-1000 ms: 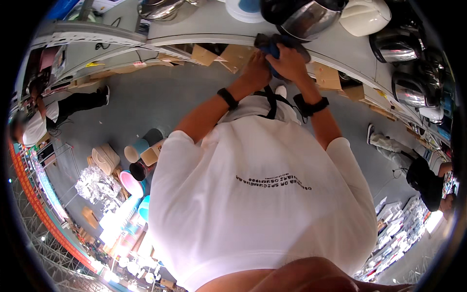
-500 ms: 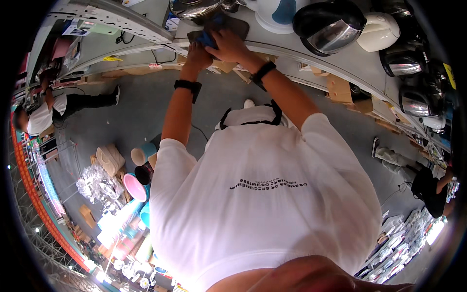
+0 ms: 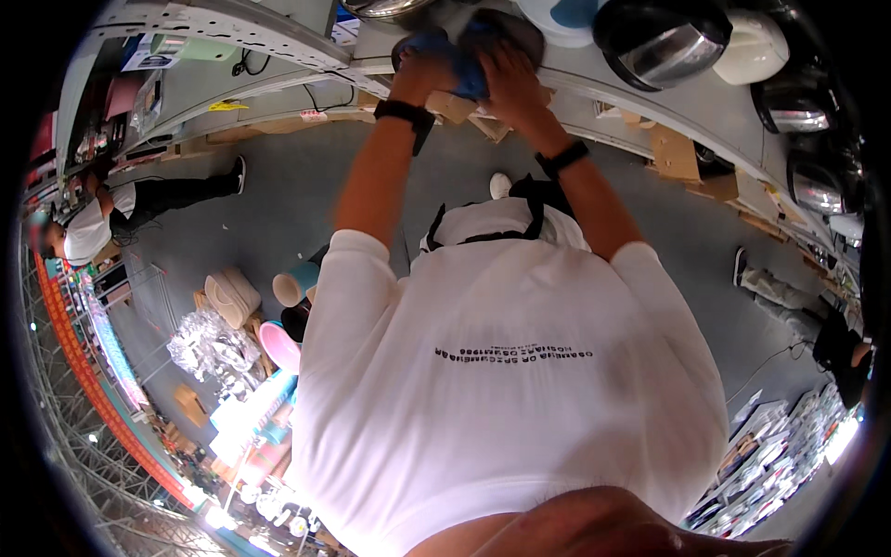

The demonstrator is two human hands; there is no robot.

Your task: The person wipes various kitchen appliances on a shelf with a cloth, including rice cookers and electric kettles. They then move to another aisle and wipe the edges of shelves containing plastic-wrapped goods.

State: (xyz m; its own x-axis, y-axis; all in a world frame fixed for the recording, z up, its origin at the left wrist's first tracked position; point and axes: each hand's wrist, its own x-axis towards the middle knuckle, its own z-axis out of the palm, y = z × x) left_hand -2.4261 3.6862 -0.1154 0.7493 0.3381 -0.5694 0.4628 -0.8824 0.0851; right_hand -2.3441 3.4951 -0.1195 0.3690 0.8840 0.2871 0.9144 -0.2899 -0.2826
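At the front edge of the grey shelf (image 3: 571, 85), both my hands are on a dark and blue soft thing (image 3: 469, 76); motion blur hides its exact kind. Its dark ends bulge out to either side, with bright blue between them. My left hand (image 3: 425, 79) grips its left part, fingers bent and partly hidden. Around the right part, the fingers of my right hand (image 3: 512, 82) are curled. Just beyond, a shiny metal pot (image 3: 385, 7) is cut off by the top of the view. A white and blue container (image 3: 561, 20) stands right of my right hand.
Several electric kettles line the shelf to the right, the nearest a black and silver kettle (image 3: 661, 46) beside a cream kettle (image 3: 754, 48). A perforated metal upright (image 3: 251, 32) rises at left. Cardboard boxes (image 3: 676, 153) sit lower down. Another person (image 3: 88, 227) is at far left.
My hands have moved apart, the right one shifting further right. The dark and blue thing is now spread between them rather than bunched under both. The whole view has shifted slightly.
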